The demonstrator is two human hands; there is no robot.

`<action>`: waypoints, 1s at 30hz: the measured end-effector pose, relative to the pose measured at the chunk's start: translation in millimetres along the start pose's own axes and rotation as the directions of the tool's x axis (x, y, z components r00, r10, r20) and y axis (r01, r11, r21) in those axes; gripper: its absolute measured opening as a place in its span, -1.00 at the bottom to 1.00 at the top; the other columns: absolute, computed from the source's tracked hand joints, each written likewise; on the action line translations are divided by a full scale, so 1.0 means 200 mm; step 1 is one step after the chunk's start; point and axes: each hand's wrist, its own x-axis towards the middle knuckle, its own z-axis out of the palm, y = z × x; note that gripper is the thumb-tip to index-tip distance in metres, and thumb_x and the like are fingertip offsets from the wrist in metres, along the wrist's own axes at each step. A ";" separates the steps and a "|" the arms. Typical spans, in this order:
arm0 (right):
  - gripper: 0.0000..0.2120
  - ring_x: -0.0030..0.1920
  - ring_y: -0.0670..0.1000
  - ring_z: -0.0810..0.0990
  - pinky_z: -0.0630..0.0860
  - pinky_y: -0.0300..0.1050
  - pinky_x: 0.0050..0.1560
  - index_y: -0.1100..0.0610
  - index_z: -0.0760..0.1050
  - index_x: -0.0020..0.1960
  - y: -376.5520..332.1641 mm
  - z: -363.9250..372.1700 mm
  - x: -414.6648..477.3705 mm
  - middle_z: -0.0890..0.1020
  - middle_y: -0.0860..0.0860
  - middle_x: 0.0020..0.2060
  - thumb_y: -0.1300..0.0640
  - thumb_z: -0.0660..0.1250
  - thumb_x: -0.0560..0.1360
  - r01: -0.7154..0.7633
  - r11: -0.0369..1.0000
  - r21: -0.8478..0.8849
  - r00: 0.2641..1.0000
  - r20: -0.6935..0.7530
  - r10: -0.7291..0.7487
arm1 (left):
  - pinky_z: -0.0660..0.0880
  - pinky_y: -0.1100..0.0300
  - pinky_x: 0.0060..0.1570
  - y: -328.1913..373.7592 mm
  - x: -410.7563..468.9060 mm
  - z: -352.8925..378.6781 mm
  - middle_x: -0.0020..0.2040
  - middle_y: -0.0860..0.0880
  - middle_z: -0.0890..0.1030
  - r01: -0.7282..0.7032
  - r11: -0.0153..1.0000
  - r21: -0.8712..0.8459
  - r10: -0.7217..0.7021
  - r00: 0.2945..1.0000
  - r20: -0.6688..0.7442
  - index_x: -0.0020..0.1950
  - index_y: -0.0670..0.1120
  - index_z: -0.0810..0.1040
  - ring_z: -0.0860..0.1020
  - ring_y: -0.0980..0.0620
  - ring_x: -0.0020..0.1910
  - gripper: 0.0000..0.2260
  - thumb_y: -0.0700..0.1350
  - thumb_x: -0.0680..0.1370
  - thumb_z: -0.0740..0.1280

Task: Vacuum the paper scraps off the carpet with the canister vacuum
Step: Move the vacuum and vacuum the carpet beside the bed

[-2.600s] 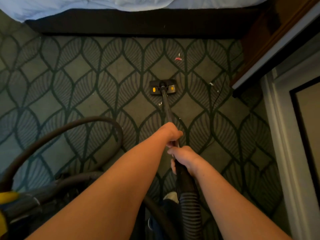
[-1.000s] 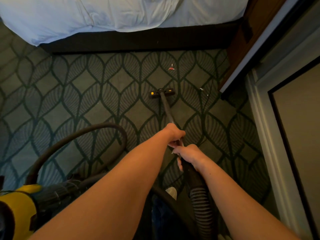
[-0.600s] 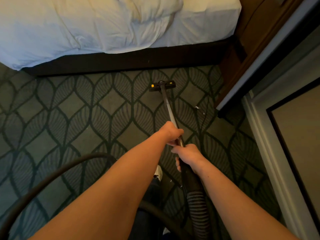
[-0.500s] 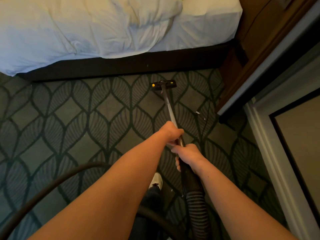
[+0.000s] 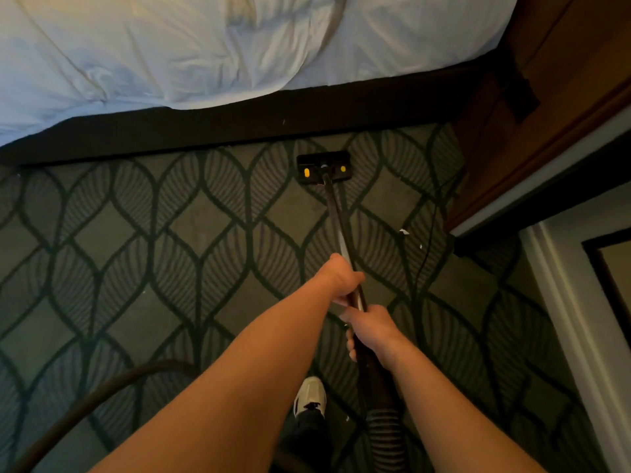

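Observation:
The vacuum's black floor head (image 5: pixel 323 167) with two yellow buttons lies flat on the patterned green carpet (image 5: pixel 170 240), close to the bed's dark base. Its metal wand (image 5: pixel 338 220) runs back to me. My left hand (image 5: pixel 341 278) grips the wand higher up, and my right hand (image 5: pixel 370 331) grips it just behind, above the ribbed hose (image 5: pixel 387 438). A white paper scrap (image 5: pixel 404 231) and a smaller one (image 5: pixel 420 246) lie on the carpet to the right of the wand. The canister is out of view.
A bed with white bedding (image 5: pixel 205 46) and a black base (image 5: pixel 239 121) spans the top. Wooden furniture (image 5: pixel 563 63) and a white door frame (image 5: pixel 573 319) stand at right. A thin black cord (image 5: pixel 431 233) lies by the scraps. The hose loops at lower left (image 5: pixel 102 394). My shoe (image 5: pixel 310 396) shows below.
The floor head has moved forward over where the red and white scrap lay, up to the bed base. The view has shifted forward; the yellow canister has left the frame. Both hands keep their grip.

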 end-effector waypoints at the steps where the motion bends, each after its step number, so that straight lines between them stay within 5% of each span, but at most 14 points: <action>1: -0.85 -0.55 0.03 0.42 0.39 -0.23 -0.56 0.28 0.50 -0.07 0.03 -0.01 0.02 0.46 0.11 -0.47 0.17 0.28 0.55 -0.013 1.000 -0.004 1.000 0.004 0.013 | 0.61 0.06 -0.33 -0.02 0.02 0.03 0.00 -0.18 0.51 0.012 1.000 -0.005 -0.012 1.000 0.008 0.19 -0.16 0.27 0.63 -0.20 -0.06 -0.71 -0.10 0.59 0.31; 12: -0.86 -0.53 0.03 0.40 0.37 -0.17 -0.52 0.25 0.47 -0.10 0.08 -0.20 -0.08 0.43 0.11 -0.46 0.18 0.27 0.57 -0.068 0.998 -0.006 0.995 0.079 0.068 | 0.49 0.19 -0.54 0.06 -0.09 0.17 -0.22 -0.12 0.49 0.021 0.998 0.067 -0.020 1.000 -0.007 0.25 -0.15 0.25 0.55 -0.03 -0.39 -0.65 -0.05 0.59 0.31; 25: -0.88 -0.57 0.05 0.41 0.39 -0.16 -0.50 0.26 0.44 -0.09 0.59 -0.53 -0.21 0.43 0.11 -0.49 0.19 0.28 0.55 -0.109 0.991 -0.079 0.983 0.138 0.119 | 0.54 0.17 -0.41 -0.14 -0.41 0.74 -0.23 -0.10 0.52 0.051 0.998 0.030 -0.048 0.995 -0.090 0.12 -0.14 0.35 0.56 -0.03 -0.34 -0.75 -0.03 0.58 0.30; 30: -0.77 -0.54 0.02 0.44 0.44 -0.18 -0.50 0.26 0.45 0.15 0.84 -0.57 -0.23 0.44 0.10 -0.44 0.17 0.32 0.54 -0.168 0.985 -0.038 0.965 0.197 0.172 | 0.62 0.09 -0.24 -0.31 -0.49 0.92 -0.09 -0.13 0.59 0.041 0.999 -0.030 -0.044 0.992 -0.114 0.16 -0.14 0.43 0.61 -0.07 -0.20 -0.74 -0.02 0.57 0.32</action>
